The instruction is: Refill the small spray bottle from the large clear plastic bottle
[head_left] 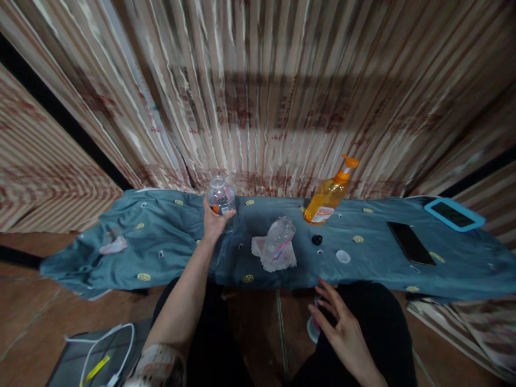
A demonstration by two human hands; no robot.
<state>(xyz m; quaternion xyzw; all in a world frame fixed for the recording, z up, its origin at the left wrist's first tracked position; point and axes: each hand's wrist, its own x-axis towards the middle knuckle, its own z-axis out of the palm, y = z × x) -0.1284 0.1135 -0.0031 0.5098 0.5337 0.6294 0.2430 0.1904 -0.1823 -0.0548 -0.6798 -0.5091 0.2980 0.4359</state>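
My left hand (216, 220) is wrapped round a clear plastic bottle (221, 194) that stands upright and uncapped near the back edge of the covered bench. To its right, a second clear plastic bottle (281, 236) with a pink and blue mark rests on a white tissue (269, 262). My right hand (341, 328) hangs over my right knee, in front of the bench, its fingers apart and holding nothing. Beyond it on the cloth lie a small black cap (317, 239) and a round white lid (343, 256). A round-edged clear item (313, 329) shows partly behind my right fingers, lower down.
An orange pump bottle (325, 200) stands at the back. On the right lie a black phone (410, 243) and a blue-framed device (454, 214). Crumpled tissue (113, 245) lies left on the teal cloth (161, 231). Behind hangs a striped curtain (262, 107); a white cable (131, 344) lies low left.
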